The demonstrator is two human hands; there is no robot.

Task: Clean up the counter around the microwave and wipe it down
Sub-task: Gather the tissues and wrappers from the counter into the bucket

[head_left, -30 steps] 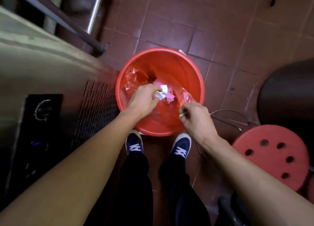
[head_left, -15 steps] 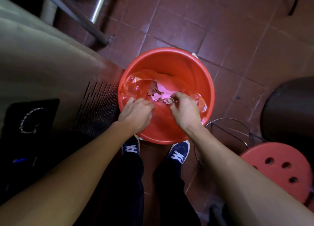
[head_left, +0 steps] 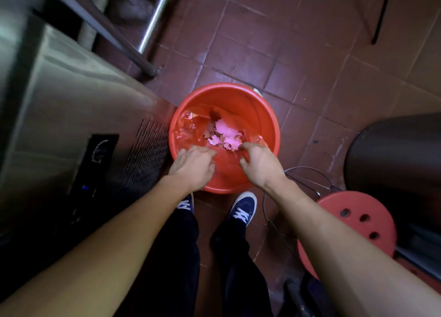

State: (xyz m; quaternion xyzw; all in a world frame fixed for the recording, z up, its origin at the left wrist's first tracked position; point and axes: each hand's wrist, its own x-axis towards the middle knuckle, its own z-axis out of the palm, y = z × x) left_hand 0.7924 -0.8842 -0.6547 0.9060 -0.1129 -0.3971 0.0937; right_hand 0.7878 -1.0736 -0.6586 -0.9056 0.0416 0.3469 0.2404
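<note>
A red bucket (head_left: 260, 111) lined with a clear plastic bag stands on the tiled floor just in front of my feet. Crumpled paper scraps (head_left: 226, 135), tinted pink, lie at its bottom. My left hand (head_left: 193, 166) hovers over the near left rim with its fingers loosely curled and nothing in it. Over the near right part of the bucket, my right hand (head_left: 260, 164) has its fingers spread and bent downward, also holding nothing. The counter and the microwave are out of view.
A steel appliance (head_left: 71, 106) with a vent grille and a black control panel stands close on the left. At the right are a red stool (head_left: 358, 216) with holes, a dark round bin (head_left: 393, 154) and a wire frame (head_left: 307, 173) on the floor. Steel legs (head_left: 152, 28) cross the far left.
My left hand has let go of the white crumpled paper, which now lies in the bucket. Both hands have drawn back toward the near rim, holding nothing.
</note>
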